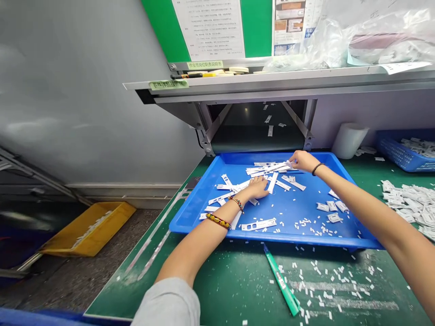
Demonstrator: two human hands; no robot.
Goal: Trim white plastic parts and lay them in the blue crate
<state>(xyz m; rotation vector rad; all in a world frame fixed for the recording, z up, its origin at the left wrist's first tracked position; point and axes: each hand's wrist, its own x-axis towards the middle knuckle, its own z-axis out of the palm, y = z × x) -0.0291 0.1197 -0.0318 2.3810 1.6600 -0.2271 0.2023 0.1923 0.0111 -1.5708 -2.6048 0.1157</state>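
A blue tray [292, 235] holds several long white plastic strips with cut-out windows and some shorter white pieces. Fingers stretched out, my left hand [257, 187] lies over the strips near the tray's middle, touching a narrow white strip [272, 182]. Toward the back of the tray, my right hand [303, 161] has its fingers pinched on the end of a white plastic strip [277, 168], which lies across a small heap of others. Short white clips [335, 218] and tiny white scraps are scattered on the tray's right side.
A conveyor belt [258, 136] carrying a few white pieces ends behind the tray. On the green table [244, 280] lie a green marker-like pen [281, 281] and many scraps. White parts [408, 201], a blue basket [404, 156] and a white roll [349, 140] stand right. A yellow bin [102, 231] sits lower left.
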